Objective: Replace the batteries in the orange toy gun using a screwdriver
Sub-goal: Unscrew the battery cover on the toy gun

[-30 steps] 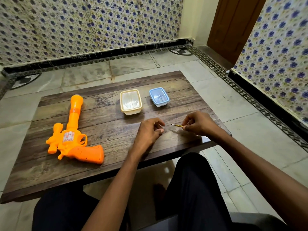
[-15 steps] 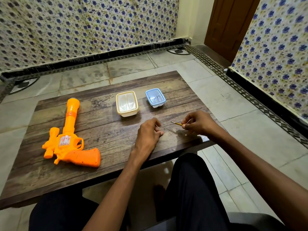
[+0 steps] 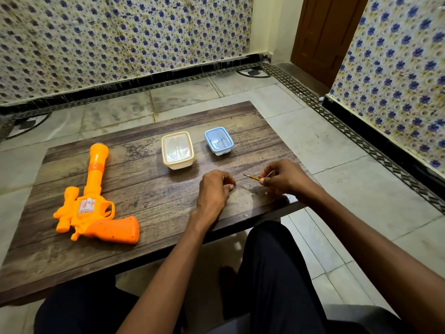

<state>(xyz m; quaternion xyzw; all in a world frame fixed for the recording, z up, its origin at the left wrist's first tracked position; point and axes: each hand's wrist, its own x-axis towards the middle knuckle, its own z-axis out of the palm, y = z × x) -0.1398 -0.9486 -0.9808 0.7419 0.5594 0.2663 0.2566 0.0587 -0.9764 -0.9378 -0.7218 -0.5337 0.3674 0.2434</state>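
Rightward, fingers (image 3: 271,169) pinch the screwdriver (image 3: 251,177) (toy gun (image 3: 94,208) lies far left).

One orange toy gun (image 3: 96,210); one screwdriver (image 3: 252,177); two tubs: cream tub (image 3: 177,150), blue tub (image 3: 219,140); two hands: left hand (image 3: 214,189), right hand (image 3: 285,177).

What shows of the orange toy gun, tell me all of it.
The orange toy gun looks like moulded plastic and lies flat on its side on the left of the wooden table. Its long barrel points away, with a darker band. A scope-like piece sits on its left, a sticker at mid-body, and the grip points right. Nothing but the table touches it.
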